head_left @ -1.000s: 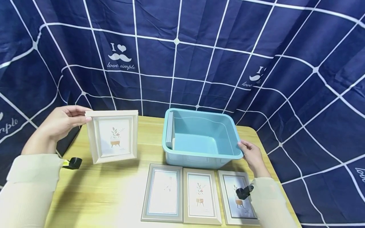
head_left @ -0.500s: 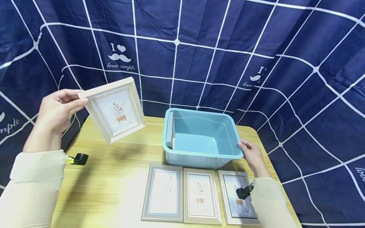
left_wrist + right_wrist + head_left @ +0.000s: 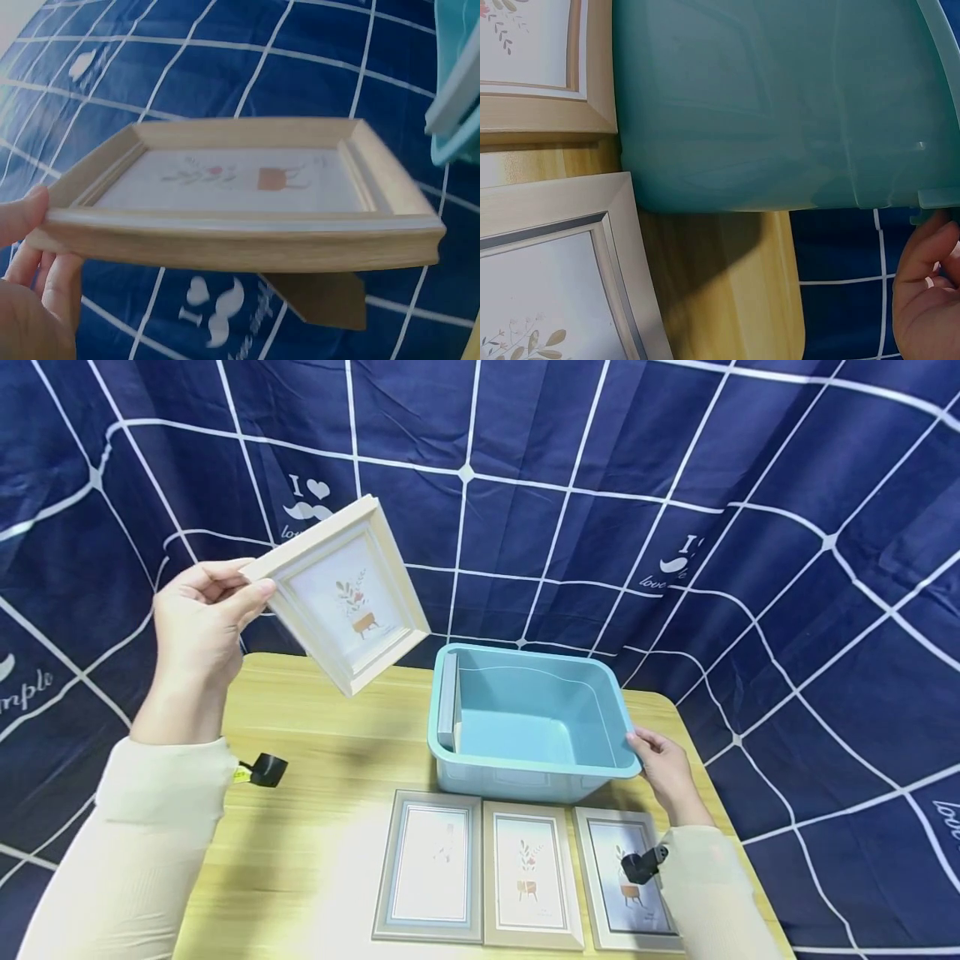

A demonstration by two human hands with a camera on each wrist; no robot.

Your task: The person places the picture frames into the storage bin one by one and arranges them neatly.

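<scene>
My left hand (image 3: 202, 627) pinches a cream picture frame (image 3: 352, 597) by one corner, thumb on the front and fingers behind. Tilted, it hangs in the air left of the blue plastic tub (image 3: 532, 785), its potted-plant print facing me. In the left wrist view a brown stand flap (image 3: 322, 300) sticks out from its back. My right hand (image 3: 663, 772) grips the tub's rim at the right front corner; in the right wrist view that hand (image 3: 930, 292) is partly cut off. Inside the tub, a grey picture frame (image 3: 447, 702) stands on edge against the left wall.
Along the table's front lie a grey frame (image 3: 429, 868), a beige frame (image 3: 528, 877) and a white-edged frame (image 3: 600, 893), all face up in front of the tub. The wooden table (image 3: 315, 760) meets a navy checked cloth (image 3: 525, 510) behind.
My left hand has raised the cream picture frame off the table area and moved it right towards the tub, tilting it more. My right hand has stayed at the tub's rim.
</scene>
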